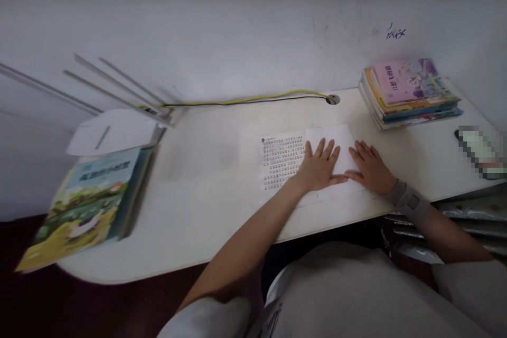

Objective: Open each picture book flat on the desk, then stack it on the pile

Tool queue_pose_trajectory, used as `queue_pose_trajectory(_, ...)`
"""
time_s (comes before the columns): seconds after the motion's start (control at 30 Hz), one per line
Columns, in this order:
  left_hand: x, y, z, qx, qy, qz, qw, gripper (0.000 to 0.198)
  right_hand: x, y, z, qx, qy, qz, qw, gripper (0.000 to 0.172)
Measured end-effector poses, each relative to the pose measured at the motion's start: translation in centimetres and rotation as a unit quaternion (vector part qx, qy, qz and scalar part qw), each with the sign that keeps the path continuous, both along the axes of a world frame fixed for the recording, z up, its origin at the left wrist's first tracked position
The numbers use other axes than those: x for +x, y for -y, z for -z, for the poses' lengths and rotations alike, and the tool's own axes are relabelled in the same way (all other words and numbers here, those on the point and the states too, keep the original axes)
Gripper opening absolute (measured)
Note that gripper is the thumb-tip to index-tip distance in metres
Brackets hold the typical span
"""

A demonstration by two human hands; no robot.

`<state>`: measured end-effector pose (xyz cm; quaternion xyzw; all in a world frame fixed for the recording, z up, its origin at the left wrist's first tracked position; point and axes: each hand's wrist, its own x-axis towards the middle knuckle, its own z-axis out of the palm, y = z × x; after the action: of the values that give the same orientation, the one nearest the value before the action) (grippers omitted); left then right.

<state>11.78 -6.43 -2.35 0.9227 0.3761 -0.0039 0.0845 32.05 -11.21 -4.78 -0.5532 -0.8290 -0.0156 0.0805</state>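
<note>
A sheet of printed paper (pixel 283 161) lies on the white desk, rows of characters showing on its left part. Its right part is a blank white panel (pixel 328 133); whether this is a folded-over flap or a separate sheet I cannot tell. My left hand (pixel 320 166) rests flat on the blank panel with its fingers spread, near the border with the printed part. At the panel's right edge lies my right hand (pixel 370 168), palm down and fingers apart, a grey band on its wrist. Neither hand grips anything.
A white router (pixel 114 132) with long antennas stands at the left behind a stack of picture books (pixel 91 195). More books (pixel 410 92) are piled at the back right, near a phone (pixel 481 150). A yellow cable (pixel 245 99) runs along the wall into a desk hole (pixel 333 99).
</note>
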Motion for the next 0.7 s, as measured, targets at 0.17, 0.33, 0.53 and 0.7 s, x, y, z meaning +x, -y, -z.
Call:
queue_pose_trajectory(0.17, -1.4, 0.9, -0.4, 0.037, 0.063, -0.055, 0.996, 0.084, 0.1, 0.0, 0.2, 0.011, -0.005, -0.005, 1.000, 0.071)
queue_pose_trajectory(0.33, -6.5, 4.0, 0.6, 0.052, 0.140, -0.258, 0.954, 0.078, 0.3, 0.0, 0.1, 0.021, -0.005, -0.010, 1.000, 0.071)
queue_pose_trajectory(0.53, -9.9, 7.6, 1.2, 0.013, 0.283, -0.369, 0.885, 0.074, -1.4, 1.4, -1.1, 0.057, 0.027, -0.041, 0.997, 0.048)
queue_pose_trajectory(0.7, -11.1, 6.9, 0.8, -0.050, 0.424, -0.439, 0.791, 0.063, -3.9, 3.3, -1.2, 0.048, 0.017, -0.122, 0.991, 0.044)
